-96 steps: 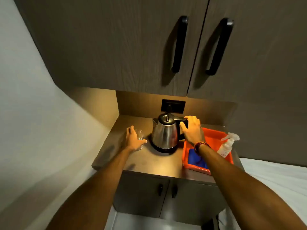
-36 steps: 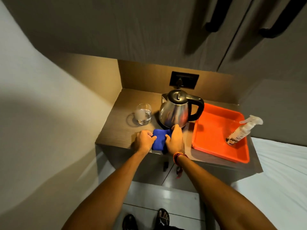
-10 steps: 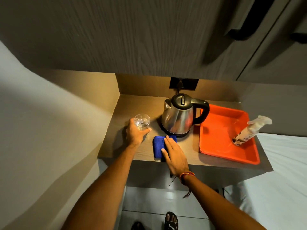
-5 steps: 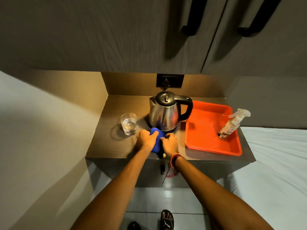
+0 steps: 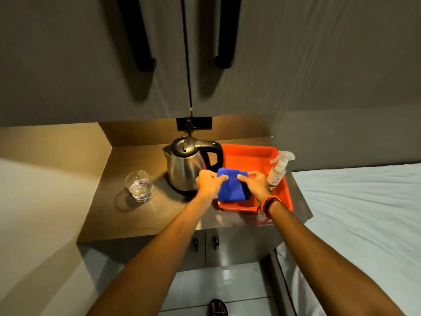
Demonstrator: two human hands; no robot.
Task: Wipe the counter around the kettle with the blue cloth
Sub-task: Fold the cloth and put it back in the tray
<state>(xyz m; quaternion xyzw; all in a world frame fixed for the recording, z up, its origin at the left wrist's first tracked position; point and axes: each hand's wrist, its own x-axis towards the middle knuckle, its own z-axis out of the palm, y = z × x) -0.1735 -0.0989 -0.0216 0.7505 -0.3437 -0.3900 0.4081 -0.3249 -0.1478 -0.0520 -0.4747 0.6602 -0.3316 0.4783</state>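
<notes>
Here, centre frame, going left to right: a kettle [image 5: 185, 166], then the left hand [image 5: 208, 183] and right hand [image 5: 256, 184], each pinching a top corner of the blue cloth [image 5: 232, 188], which hangs lengthwise downward between them over the orange tray [image 5: 250, 153], equally near both.

A compact tea-making nook in what looks like a hotel or guest bedroom. A small brown surface [image 5: 141, 215] sits recessed under dark wood-grain wall cupboards [image 5: 91, 53] with long black handles [image 5: 139, 37]. Beyond the left grip [image 5: 208, 182] stands a steel electric kettle [image 5: 184, 169], plugged into a black wall socket [image 5: 193, 123] behind it. Further left of that grip is a glass of water [image 5: 139, 185]. Below the surface are two small cupboard doors [image 5: 205, 245]. To the right of the right grip [image 5: 256, 184], a bed with a white sheet [image 5: 364, 213] presses against the unit.
</notes>
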